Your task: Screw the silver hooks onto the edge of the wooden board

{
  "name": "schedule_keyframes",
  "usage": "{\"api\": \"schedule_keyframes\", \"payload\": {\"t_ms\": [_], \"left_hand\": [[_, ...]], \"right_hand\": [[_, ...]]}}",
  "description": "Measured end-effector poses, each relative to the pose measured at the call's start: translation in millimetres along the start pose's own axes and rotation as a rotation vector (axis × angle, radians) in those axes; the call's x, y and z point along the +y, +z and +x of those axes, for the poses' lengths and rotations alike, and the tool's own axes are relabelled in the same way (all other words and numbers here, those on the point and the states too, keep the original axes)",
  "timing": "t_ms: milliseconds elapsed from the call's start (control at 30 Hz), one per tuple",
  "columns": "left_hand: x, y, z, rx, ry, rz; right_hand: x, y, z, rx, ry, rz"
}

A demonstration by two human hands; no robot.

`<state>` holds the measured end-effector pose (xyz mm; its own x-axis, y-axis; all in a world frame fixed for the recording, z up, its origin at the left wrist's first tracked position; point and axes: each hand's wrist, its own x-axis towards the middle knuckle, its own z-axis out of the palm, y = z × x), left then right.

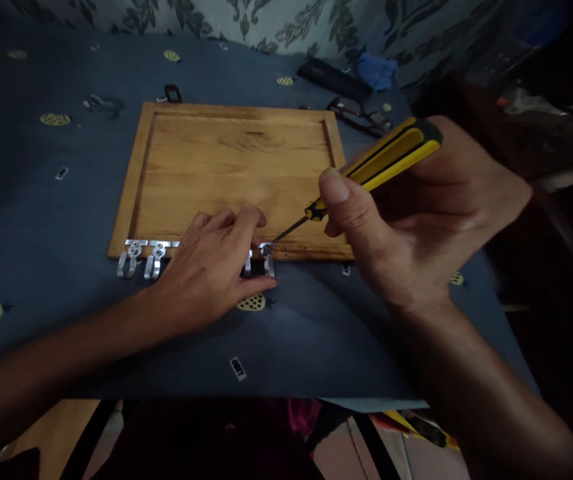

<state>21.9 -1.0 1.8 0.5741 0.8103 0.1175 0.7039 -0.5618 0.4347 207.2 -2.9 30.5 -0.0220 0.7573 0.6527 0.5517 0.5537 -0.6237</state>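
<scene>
A wooden framed board [236, 167] lies flat on the blue patterned cloth. Metal hooks [155, 259] line its near edge, and a further hook [269, 261] shows right of my left hand. My left hand [211, 260] rests over the middle of the hook row, its fingers bent around the strip and the thumb at the near side of the right-hand hook. In my right hand [391, 220] is a yellow and black screwdriver [381, 160], tilted, with its tip at the top of that right-hand hook. Small holes show in the frame to the right of it.
Behind the board's right corner lie eyeglasses [359, 117], a black case [334, 79] and a blue cloth [377, 71]. A small black buckle-like piece [172, 93] touches the far edge. Small metal pieces [104, 105] sit at the back left.
</scene>
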Motion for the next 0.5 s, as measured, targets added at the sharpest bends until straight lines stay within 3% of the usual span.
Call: {"api": "schedule_keyframes", "payload": {"t_ms": [267, 500], "left_hand": [[-0.3, -1.3, -0.4, 0.001, 0.004, -0.023], [-0.3, -0.2, 0.3, 0.014, 0.008, -0.002]], "right_hand": [[5.0, 3.3, 0.1, -0.047, 0.013, 0.069], [4.8, 3.2, -0.8, -0.091, 0.019, 0.001]]}}
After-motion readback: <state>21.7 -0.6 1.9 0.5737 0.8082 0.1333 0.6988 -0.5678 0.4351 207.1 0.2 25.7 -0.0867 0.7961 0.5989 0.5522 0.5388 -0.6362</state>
